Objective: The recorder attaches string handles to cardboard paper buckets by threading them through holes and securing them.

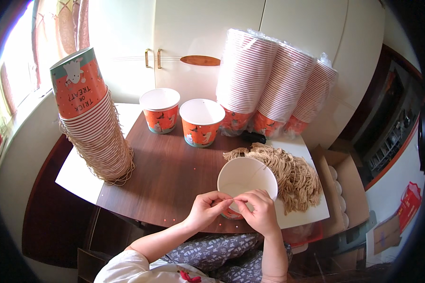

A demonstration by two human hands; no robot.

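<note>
My left hand (208, 208) and my right hand (259, 209) meet over the near rim of an open white-lined paper bucket (247, 175). Thumb and fingers of both are pinched together, tip to tip, on what looks like a thin cord; most of it is hidden by the fingers. A faint strand (265, 169) shows at the bucket's far right inside. The bucket stands upright near the table's front edge, its orange printed outside mostly covered by my hands. Right beside it lies a thick bundle of tan cords (293, 177).
Two upright orange paper buckets (160, 113) (202, 123) stand farther back. At left leans a tall stack of upside-down buckets (92, 134) with cord loops hanging off. Plastic-wrapped bucket stacks (278, 78) rise at the back right. A black object (253, 137) lies before them; a cardboard box (349, 188) sits right.
</note>
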